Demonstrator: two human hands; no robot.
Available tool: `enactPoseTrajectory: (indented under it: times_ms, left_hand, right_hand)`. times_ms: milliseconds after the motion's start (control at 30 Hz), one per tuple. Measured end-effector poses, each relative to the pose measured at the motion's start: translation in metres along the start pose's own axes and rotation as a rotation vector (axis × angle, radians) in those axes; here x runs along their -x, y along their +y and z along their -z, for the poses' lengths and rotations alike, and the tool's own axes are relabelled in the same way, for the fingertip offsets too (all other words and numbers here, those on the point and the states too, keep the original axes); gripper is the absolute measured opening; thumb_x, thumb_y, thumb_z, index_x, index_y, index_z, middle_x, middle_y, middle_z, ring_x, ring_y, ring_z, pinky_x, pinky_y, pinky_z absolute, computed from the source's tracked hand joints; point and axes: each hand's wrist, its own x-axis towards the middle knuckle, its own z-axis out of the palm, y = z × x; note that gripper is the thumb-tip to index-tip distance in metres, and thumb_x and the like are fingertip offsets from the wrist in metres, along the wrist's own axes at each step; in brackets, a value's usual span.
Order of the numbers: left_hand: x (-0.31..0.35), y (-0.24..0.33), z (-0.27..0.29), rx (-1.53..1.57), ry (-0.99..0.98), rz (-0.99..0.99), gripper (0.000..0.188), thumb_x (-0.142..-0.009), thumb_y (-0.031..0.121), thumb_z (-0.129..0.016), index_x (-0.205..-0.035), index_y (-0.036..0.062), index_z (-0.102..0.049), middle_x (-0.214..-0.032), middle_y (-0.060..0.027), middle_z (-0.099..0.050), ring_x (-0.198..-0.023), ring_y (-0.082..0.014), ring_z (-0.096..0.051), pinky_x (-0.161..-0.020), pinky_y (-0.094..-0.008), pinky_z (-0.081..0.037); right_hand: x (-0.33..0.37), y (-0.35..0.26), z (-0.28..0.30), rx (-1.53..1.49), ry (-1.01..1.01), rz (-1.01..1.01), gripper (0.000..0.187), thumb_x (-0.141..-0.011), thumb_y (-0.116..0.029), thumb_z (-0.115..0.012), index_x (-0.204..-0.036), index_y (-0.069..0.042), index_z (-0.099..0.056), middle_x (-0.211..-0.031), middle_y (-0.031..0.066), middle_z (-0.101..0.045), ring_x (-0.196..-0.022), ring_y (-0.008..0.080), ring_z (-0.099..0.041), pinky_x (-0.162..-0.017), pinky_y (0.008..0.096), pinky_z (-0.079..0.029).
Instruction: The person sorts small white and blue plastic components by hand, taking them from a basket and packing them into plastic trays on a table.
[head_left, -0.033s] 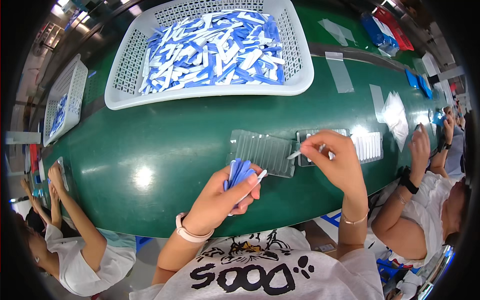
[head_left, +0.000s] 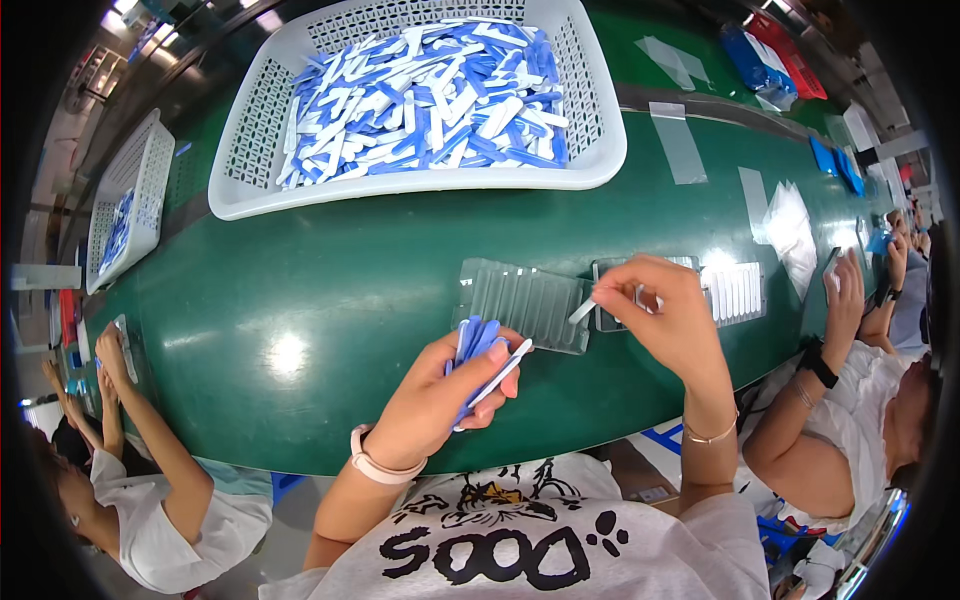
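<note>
Several sticks [head_left: 480, 340] fill the curled left hand [head_left: 440, 390], right hand [head_left: 665, 312] pinching another stick [head_left: 582, 312].

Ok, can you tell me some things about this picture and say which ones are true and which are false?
1. The left hand holds several blue and white sticks. True.
2. The right hand holds nothing. False: it pinches one white stick between its fingertips.
3. The clear ridged tray lies on the green table. True.
4. The big white basket has only blue pieces in it. False: the pile inside is blue and white.
5. The wide pale wristband is on the right wrist. False: it is on the left wrist.
</note>
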Motion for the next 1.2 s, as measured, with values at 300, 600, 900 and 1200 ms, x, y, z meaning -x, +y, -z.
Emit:
enactPoseTrajectory:
  times_ms: [300,600,900,1200]
  left_hand:
    - [0.005,-0.008,-0.004,-0.250,0.111,-0.134,0.017,-0.087,0.008,-0.059,-0.102,0.0014,-0.058,-0.080,-0.0078,-0.062,-0.055,-0.0065,-0.050,-0.045,-0.0205,-0.035]
    - [0.009,-0.010,-0.007,-0.585,0.103,-0.427,0.023,-0.079,0.001,-0.068,-0.099,0.0021,-0.058,-0.082,-0.0029,-0.062,-0.073,-0.0061,-0.055,-0.067,-0.0218,-0.046]
    - [0.003,-0.022,-0.007,-0.488,0.156,-0.476,0.023,-0.080,0.011,-0.071,-0.098,0.0032,-0.060,-0.077,0.0002,-0.060,-0.068,-0.0045,-0.050,-0.062,-0.0209,-0.043]
    - [0.000,-0.019,-0.001,-0.260,0.149,-0.408,0.017,-0.090,0.005,-0.059,-0.105,-0.0018,-0.054,-0.083,-0.0040,-0.061,-0.075,-0.0095,-0.061,-0.061,-0.0221,-0.048]
  right_hand:
    - [-0.003,-0.003,-0.018,0.372,0.068,0.271,0.023,-0.072,-0.012,-0.074,-0.091,-0.004,-0.064,-0.097,0.0075,-0.060,-0.084,0.0269,-0.051,-0.073,0.0381,-0.043]
    - [0.010,-0.004,-0.018,0.406,0.009,0.318,0.024,-0.070,-0.012,-0.074,-0.092,-0.005,-0.066,-0.092,0.0059,-0.062,-0.087,0.0271,-0.051,-0.079,0.0370,-0.042]
    - [0.040,-0.028,-0.028,-0.225,-0.174,0.041,0.015,-0.078,-0.008,-0.073,-0.090,-0.004,-0.068,-0.081,0.0063,-0.066,-0.067,0.0107,-0.058,-0.055,0.0212,-0.037]
    - [0.037,0.001,-0.044,0.409,0.197,0.595,0.025,-0.065,0.002,-0.069,-0.089,-0.004,-0.062,-0.092,0.0050,-0.068,-0.075,0.0200,-0.058,-0.064,0.0323,-0.040]
